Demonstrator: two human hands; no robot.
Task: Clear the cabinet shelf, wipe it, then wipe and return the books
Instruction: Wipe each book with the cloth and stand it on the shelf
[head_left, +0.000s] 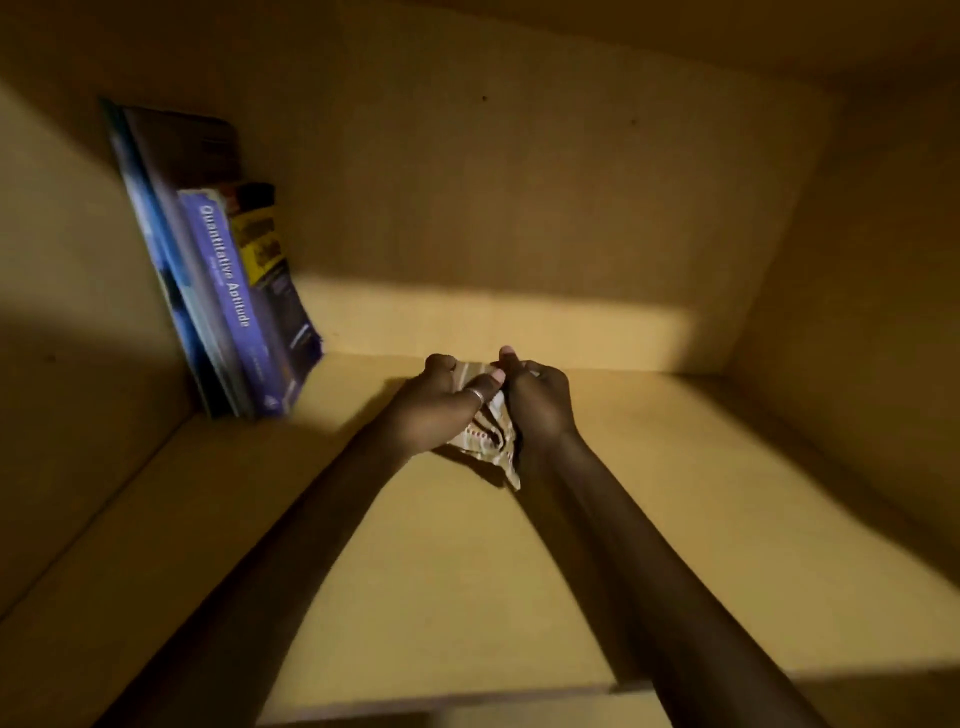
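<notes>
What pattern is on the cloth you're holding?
The cloth is beige with thin reddish dotted stripes, seen in the head view, bunched between both hands.

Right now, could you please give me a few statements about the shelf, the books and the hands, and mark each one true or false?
1. Both hands hold the cloth between them. True: the left hand and the right hand each grip it.
2. The books lie flat in a stack at the right end of the shelf. False: they stand leaning against the left wall.
3. One spine reads "Quantitative Aptitude". True.
4. The left hand rests on the books. False: it is apart from them, on the cloth.
5. The cloth is over the middle of the shelf. True.
</notes>
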